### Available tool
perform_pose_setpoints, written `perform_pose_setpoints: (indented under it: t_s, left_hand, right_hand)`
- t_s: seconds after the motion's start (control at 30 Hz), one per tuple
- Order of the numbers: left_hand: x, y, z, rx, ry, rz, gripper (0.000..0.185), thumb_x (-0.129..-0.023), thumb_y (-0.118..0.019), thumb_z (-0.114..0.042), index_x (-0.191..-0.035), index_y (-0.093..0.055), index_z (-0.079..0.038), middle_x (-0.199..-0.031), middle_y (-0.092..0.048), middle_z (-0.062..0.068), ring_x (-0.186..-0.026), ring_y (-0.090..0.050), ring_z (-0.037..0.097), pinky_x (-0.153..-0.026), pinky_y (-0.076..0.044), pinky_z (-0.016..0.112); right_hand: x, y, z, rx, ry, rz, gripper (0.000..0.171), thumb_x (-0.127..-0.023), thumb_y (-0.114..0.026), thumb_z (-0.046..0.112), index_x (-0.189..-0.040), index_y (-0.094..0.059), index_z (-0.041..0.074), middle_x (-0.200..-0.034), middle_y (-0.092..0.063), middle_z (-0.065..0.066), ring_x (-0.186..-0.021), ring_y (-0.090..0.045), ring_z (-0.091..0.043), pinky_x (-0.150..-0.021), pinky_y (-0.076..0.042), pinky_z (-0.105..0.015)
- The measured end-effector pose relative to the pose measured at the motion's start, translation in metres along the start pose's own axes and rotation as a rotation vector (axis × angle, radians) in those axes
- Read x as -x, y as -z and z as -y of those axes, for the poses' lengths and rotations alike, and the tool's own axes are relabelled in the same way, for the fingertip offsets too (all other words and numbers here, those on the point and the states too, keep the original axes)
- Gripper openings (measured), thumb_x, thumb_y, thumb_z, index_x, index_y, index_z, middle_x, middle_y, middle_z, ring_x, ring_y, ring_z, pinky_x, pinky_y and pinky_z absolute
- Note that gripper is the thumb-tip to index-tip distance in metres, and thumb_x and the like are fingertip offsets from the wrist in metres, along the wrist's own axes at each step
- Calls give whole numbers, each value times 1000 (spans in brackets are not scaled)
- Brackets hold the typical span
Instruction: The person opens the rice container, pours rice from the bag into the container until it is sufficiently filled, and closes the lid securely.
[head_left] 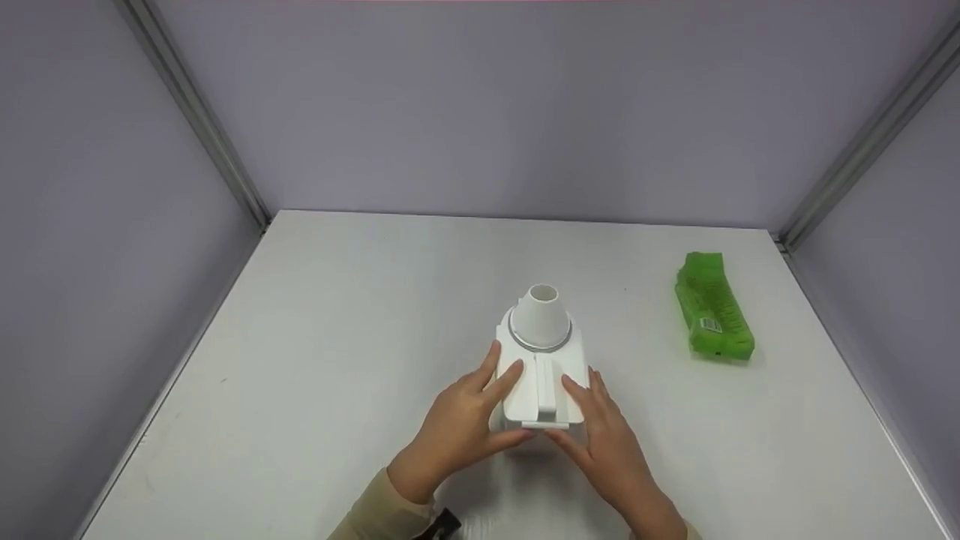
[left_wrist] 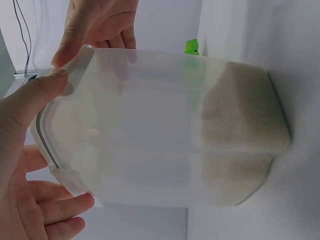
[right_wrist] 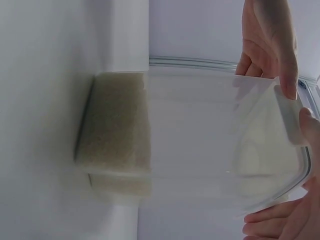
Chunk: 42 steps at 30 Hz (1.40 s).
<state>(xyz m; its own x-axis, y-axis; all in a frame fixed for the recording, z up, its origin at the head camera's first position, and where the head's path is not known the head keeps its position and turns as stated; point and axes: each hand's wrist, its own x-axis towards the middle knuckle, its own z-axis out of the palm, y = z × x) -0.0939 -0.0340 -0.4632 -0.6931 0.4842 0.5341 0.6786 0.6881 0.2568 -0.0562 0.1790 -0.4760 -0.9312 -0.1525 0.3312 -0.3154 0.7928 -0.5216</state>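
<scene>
A tall translucent storage container stands upright on the white table. Pale grain, which looks like rice, fills its lower part. On top is a white lid, with a cone-shaped spout at its far end and a raised bar along its middle. My left hand holds the lid's left side, fingers on the top and side, thumb at the near edge. Opposite it, my right hand holds the right side in the same way. Both thumbs nearly meet at the near edge.
A green plastic-wrapped pack with a barcode label lies at the table's right side. Grey-white panels enclose the table at the back and sides. By my left sleeve, a black object shows at the bottom edge.
</scene>
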Motion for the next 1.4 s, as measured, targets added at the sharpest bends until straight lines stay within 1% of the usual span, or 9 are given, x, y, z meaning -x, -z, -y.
perform_pose_setpoints:
  t_s: [0.23,0.4,0.6,0.83,1.0,1.13,1.23,1.3,1.4]
  left_hand:
    - [2,1,1,5,2,3,81,-73,-68,-61,-136,-50,-13,-141,-39,21,-101,-62,27,-77,-53,36]
    - [0,4,0,6,6,9,80,-73,-68,-60,-136,-50,-14,-142,-38,20,-99,-63,27,-75,-53,36]
    - [-1,7,-1,23,7,32,79,-73,-70,-59,-136,-50,-15,-141,-39,20,-99,-63,27,-75,-54,36]
    - [-2,10,1,57,12,60,77,-73,-70,-58,-136,-50,-19,-142,-38,18,-100,-62,26,-75,-54,36]
    - [-1,11,1,65,25,77,77,-73,-71,-57,-136,-50,-20,-143,-37,17,-99,-63,27,-73,-54,36]
    - [-1,9,1,63,31,70,77,-73,-70,-58,-137,-50,-20,-143,-38,17,-99,-63,27,-74,-54,36]
    - [1,6,2,63,36,53,78,-73,-69,-59,-137,-49,-20,-143,-38,17,-100,-63,27,-75,-54,36]
    - [1,4,2,74,41,41,78,-73,-69,-59,-137,-49,-19,-143,-37,17,-103,-61,28,-77,-53,37]
    - [2,2,2,94,55,33,78,-73,-69,-58,-138,-48,-19,-145,-35,16,-112,-56,28,-84,-50,38]
  right_hand:
    - [1,0,0,17,8,-5,68,-83,-64,49,-138,-44,14,-142,-35,-25,-129,-35,-40,-95,-37,-56]
    - [1,1,-1,13,29,-21,66,-83,-64,47,-137,-45,14,-140,-39,-25,-127,-38,-40,-94,-39,-55]
    - [3,2,-1,-16,47,-43,64,-83,-67,41,-136,-47,12,-137,-41,-27,-125,-40,-42,-92,-40,-56]
    - [4,2,-1,-55,35,-38,63,-84,-67,39,-136,-45,10,-138,-40,-27,-123,-42,-42,-92,-41,-55]
    - [4,-1,0,-87,29,-18,64,-86,-64,39,-138,-40,11,-142,-36,-23,-126,-41,-38,-95,-39,-51]
    - [5,-2,2,-78,3,1,64,-88,-61,40,-139,-37,9,-142,-33,-26,-127,-38,-41,-96,-38,-53]
    - [6,-3,3,-71,-14,10,64,-89,-61,39,-139,-36,8,-144,-27,-30,-129,-32,-44,-97,-35,-56]
    - [6,-3,4,-59,1,-7,65,-89,-61,38,-140,-36,7,-147,-19,-31,-130,-28,-45,-97,-34,-58]
    - [6,-5,3,-4,106,-86,65,-87,-64,34,-139,-40,5,-149,-15,-29,-131,-28,-44,-96,-34,-58]
